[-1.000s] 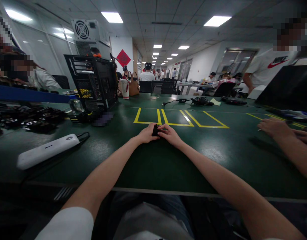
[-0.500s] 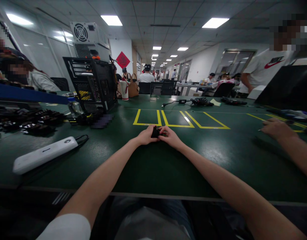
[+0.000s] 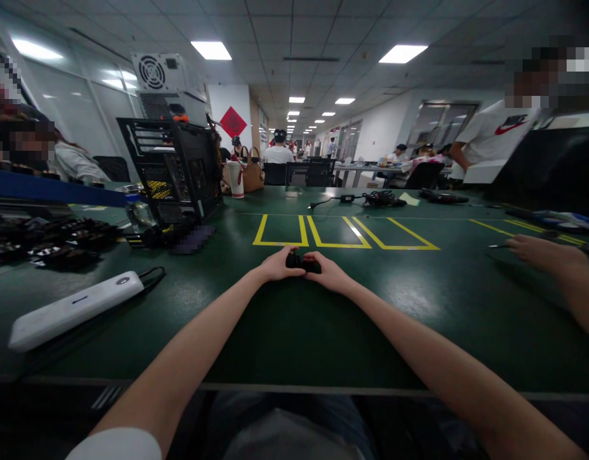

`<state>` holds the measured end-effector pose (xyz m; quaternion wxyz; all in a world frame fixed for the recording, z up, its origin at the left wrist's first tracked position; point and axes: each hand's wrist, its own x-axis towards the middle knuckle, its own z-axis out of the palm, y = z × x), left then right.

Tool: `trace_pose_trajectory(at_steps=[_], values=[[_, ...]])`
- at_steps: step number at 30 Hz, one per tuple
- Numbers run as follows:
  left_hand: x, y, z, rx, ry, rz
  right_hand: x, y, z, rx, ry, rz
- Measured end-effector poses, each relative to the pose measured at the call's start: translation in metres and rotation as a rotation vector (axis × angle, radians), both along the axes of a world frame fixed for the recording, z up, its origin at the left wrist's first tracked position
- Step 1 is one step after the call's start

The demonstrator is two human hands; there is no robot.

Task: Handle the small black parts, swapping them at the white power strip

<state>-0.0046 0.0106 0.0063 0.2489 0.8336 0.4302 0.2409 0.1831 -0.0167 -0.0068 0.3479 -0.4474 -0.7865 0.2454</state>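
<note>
Over the green table (image 3: 256,326), my two hands meet just below the yellow tape outlines. My left hand (image 3: 276,264) is closed around a small black part (image 3: 291,260), thumb in front and fingers behind. From the other side, the fingers of my right hand (image 3: 327,272) are curled around black material (image 3: 312,266) that meets the left part. Whether this is one piece or two joined pieces, I cannot tell. Its exact kind is too dark and small to make out.
A long white device (image 3: 78,311) with a black cable lies at left, near a pile of black parts (image 3: 69,246). Behind stand an open computer case (image 3: 179,169) and a cup (image 3: 236,179). Coiled cables (image 3: 381,199) lie at the back. A co-worker's hand (image 3: 546,255) holds a thin tool at right.
The black part has turned lower and flatter between my hands, and my right fingers have closed further around it. The view has shifted slightly. The co-worker's hand has moved a little.
</note>
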Motion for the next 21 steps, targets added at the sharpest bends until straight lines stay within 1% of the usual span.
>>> trace_pose_trajectory(at_steps=[2, 4, 6, 8, 10, 12, 14, 16, 18, 21], values=[[0.002, -0.002, 0.002, 0.005, 0.026, 0.043, -0.002, -0.002, 0.003, 0.016, 0.004, -0.026], [0.004, -0.009, 0.005, 0.027, 0.056, 0.058, -0.004, -0.009, 0.009, 0.021, -0.016, -0.054], [0.003, -0.025, 0.01, 0.051, 0.1, 0.008, -0.004, -0.023, 0.017, -0.004, -0.053, -0.042], [0.0, -0.05, 0.017, 0.064, 0.173, -0.09, -0.004, -0.045, 0.024, -0.066, -0.055, 0.034], [-0.005, -0.082, 0.026, 0.091, 0.239, -0.162, -0.006, -0.073, 0.03, -0.124, -0.005, 0.1], [-0.011, -0.116, 0.034, 0.112, 0.264, -0.224, -0.011, -0.104, 0.031, -0.167, 0.084, 0.093], [-0.018, -0.147, 0.038, 0.121, 0.279, -0.279, -0.02, -0.132, 0.028, -0.241, 0.179, 0.082], [-0.026, -0.171, 0.036, 0.142, 0.326, -0.273, -0.032, -0.155, 0.023, -0.297, 0.242, 0.04], [-0.036, -0.188, 0.028, 0.161, 0.377, -0.236, -0.044, -0.171, 0.018, -0.33, 0.258, 0.031], [-0.056, -0.203, 0.014, 0.175, 0.364, -0.137, -0.058, -0.185, 0.018, -0.347, 0.235, 0.093]])
